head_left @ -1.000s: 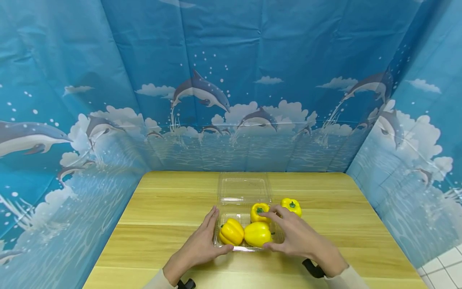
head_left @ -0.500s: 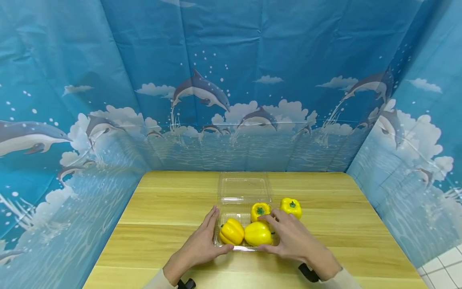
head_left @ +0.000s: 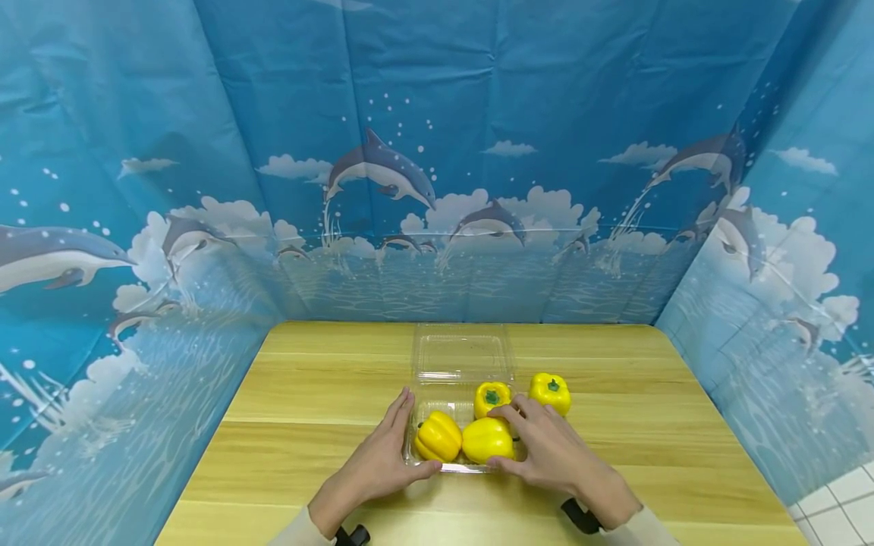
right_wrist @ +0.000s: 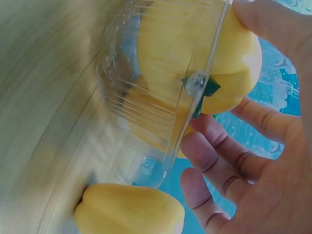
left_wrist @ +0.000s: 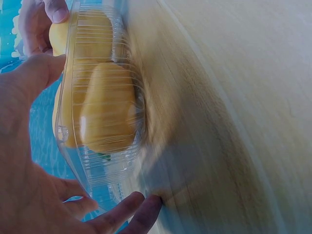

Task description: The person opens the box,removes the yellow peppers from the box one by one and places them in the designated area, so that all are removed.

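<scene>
A clear plastic clamshell box [head_left: 466,469] lies on the table with its lid folded back, three yellow bell peppers inside. One front pepper [head_left: 439,437] lies at the left, another pepper [head_left: 486,441] on its side at the right, and a third [head_left: 492,399] stands behind with its green stem up. My right hand [head_left: 549,451] pinches the front right pepper between thumb and forefinger; its other fingers stay beside the box wall. My left hand [head_left: 378,455] spans the box's left end, thumb at the front rim, fingers stretched along the side and reaching the table in the left wrist view.
Outside the box, just right of it, stands another yellow bell pepper [head_left: 551,392], partly behind my right hand. The lid [head_left: 463,355] extends toward the back edge of the wooden table [head_left: 328,379]. A blue dolphin-print curtain [head_left: 423,189] surrounds the table.
My right hand has shifted slightly left, its thumb sliding along the front right pepper. My left hand and the box have stayed in place.
</scene>
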Action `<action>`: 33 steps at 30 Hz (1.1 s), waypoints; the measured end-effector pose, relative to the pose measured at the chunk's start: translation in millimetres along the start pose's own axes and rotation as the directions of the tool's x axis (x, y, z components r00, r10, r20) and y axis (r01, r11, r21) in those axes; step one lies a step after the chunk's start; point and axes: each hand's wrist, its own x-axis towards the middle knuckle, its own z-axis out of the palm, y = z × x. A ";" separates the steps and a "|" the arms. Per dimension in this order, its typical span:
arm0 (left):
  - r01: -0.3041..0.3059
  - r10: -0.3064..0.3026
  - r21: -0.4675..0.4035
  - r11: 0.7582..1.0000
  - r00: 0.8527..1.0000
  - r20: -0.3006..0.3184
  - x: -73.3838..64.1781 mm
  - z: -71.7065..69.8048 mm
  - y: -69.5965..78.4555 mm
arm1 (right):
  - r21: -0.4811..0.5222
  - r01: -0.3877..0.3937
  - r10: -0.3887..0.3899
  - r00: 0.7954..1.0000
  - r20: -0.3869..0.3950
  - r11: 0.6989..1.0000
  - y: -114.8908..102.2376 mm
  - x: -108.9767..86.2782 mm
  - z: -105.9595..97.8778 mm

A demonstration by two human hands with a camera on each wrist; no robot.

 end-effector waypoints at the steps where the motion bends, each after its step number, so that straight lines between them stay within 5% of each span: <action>1: -0.005 0.005 -0.002 1.000 1.000 -0.002 -0.3 -0.2 0.4 | 0.003 0.001 -0.001 1.000 -0.002 1.000 -0.1 0.3 -0.2; 33: 0.020 -0.020 -0.018 1.000 1.000 0.018 -0.4 -0.2 -2.7 | 0.125 -0.045 0.054 0.996 -0.075 0.991 -6.4 3.5 -17.9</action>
